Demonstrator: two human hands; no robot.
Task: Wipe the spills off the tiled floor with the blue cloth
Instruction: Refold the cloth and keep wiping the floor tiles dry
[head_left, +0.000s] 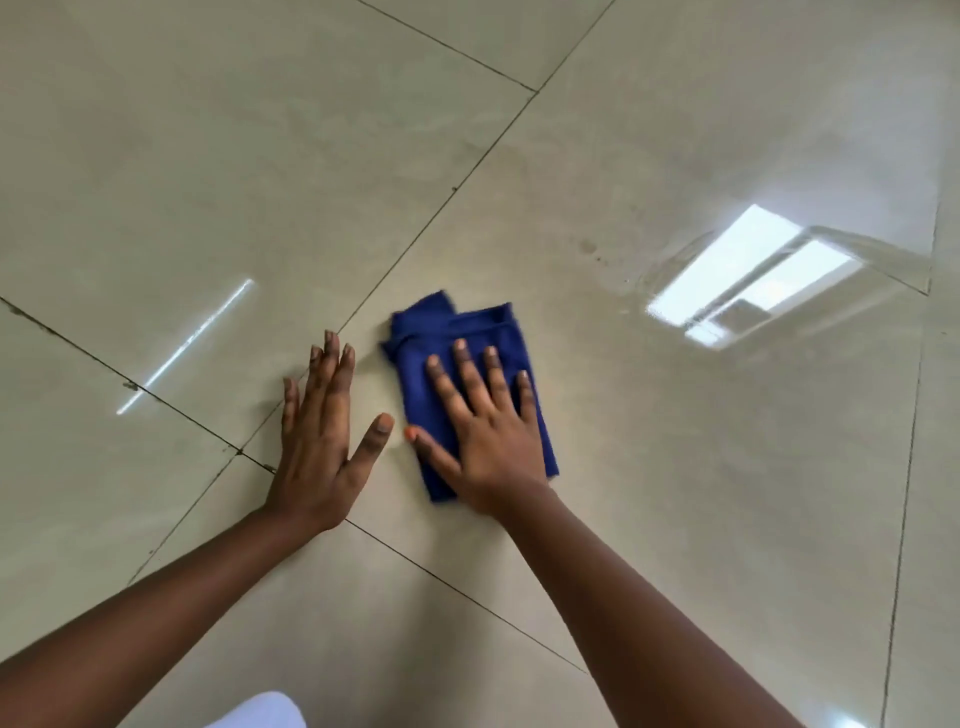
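We pressed our right hand (488, 441) flat, fingers spread, on the folded blue cloth (457, 353) lying on the tiled floor (675, 493); our left hand (317, 447) lay open and empty beside it. The wet patch (649, 275) far right could get missed, or smeared.

Floor (675, 493): large glossy beige tiles with dark grout lines, some joints chipped and soiled. Lying directly on it: a folded blue cloth (447, 332), pressed flat under the right hand (488, 441), and the left hand (317, 441), palm down just beside the cloth across a grout line. A wet patch (649, 270) and small dark specks (589, 247) lie beyond the cloth.
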